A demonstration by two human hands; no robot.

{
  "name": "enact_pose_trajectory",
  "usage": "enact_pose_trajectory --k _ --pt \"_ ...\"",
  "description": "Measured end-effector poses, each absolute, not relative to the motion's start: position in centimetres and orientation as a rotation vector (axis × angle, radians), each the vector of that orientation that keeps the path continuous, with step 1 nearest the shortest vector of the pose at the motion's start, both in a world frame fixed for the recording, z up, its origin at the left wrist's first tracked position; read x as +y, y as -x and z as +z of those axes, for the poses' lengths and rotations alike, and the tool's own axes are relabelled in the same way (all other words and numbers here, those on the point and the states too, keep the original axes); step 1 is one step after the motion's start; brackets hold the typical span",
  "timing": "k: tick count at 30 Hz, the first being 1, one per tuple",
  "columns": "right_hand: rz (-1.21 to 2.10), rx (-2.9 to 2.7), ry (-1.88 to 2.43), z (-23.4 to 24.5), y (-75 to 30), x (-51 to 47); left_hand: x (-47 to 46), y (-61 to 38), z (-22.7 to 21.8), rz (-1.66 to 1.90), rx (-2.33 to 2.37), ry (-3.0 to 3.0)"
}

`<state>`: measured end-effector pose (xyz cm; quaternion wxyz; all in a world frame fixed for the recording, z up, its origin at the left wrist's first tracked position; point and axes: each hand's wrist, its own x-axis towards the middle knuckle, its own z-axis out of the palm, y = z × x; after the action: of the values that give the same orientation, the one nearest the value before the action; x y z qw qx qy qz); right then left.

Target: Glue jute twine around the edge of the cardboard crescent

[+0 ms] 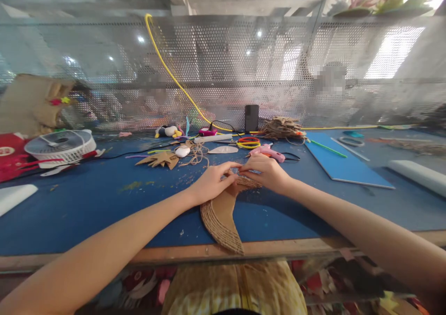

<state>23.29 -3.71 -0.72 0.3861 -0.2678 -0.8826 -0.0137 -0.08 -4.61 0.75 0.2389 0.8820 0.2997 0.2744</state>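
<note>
A curved brown cardboard piece (225, 208) lies at the table's front edge, its lower tip reaching over the wooden rim. Rows of twine (218, 231) run along its outer curve. My left hand (213, 182) is closed on the upper part of the piece, thumb and fingers pinched. From the other side my right hand (267, 172) presses its bent fingers on the same upper end, and the fingertips of both hands nearly meet. What lies right under the fingertips is partly hidden. Just behind my right hand rests a pink glue gun (275, 154).
Behind the hands lie a bundle of twine (282, 128), red and yellow tape rolls (248, 143), a jagged cardboard cutout (160, 159) and a standing black phone (251, 118). A blue board (348, 161) is at right, a white basket (61, 147) at left. Perforated metal panel (223, 68) behind.
</note>
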Motion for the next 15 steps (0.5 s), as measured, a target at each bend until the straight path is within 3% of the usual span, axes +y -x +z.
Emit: enact_pose_trajectory --k 15 --pt "0.051 -2.207 0.68 -0.2 -23.7 -4.0 -3.3 0.4 0.4 0.986 0.975 -2.604"
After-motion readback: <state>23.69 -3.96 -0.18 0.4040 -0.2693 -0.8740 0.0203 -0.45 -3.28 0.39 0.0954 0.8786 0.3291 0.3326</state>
